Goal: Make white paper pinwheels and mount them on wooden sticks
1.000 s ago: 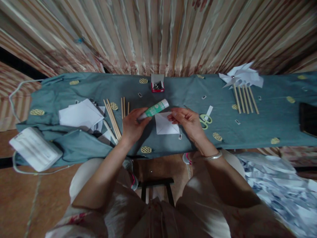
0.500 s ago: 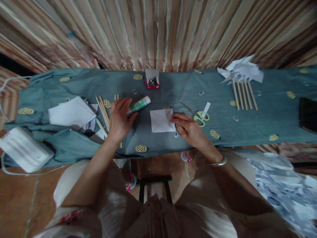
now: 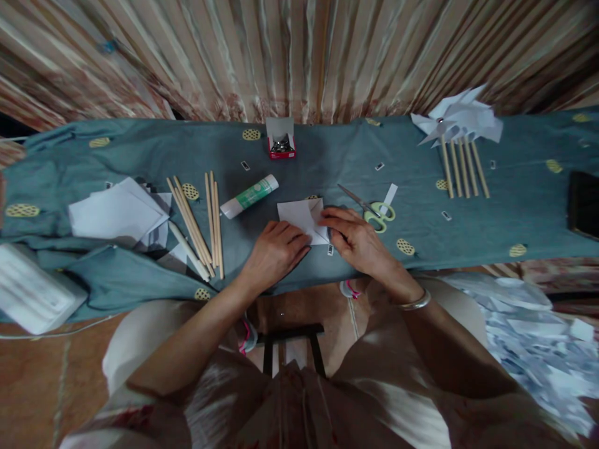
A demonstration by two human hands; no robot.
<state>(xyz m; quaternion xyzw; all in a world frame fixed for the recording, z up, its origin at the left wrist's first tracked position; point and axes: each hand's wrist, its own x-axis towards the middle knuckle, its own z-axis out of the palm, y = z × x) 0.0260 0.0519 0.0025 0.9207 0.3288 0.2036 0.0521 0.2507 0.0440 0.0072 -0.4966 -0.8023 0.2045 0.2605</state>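
Observation:
A small square of white paper (image 3: 299, 215) with crease lines lies on the cloth in front of me. My left hand (image 3: 276, 252) rests at its lower left edge, fingers close together and pressing on the paper. My right hand (image 3: 350, 236) has its fingertips on the paper's right edge, thumb near the index finger. Just beyond my left hand lies a green and white glue stick (image 3: 250, 196). Green-handled scissors (image 3: 378, 215) lie beyond my right hand, partly over a white paper strip (image 3: 389, 198).
Wooden sticks (image 3: 191, 224) and white sheets (image 3: 115, 212) lie at left, near a white box (image 3: 40, 290). An open red box of metal pins (image 3: 281, 146) stands at the back. Paper pinwheels (image 3: 461, 125) lie at right, with a black object (image 3: 583, 206) beyond.
My left hand has let go of the glue stick, which now lies on the cloth, and has moved right and nearer to me onto the paper. The view has shifted slightly.

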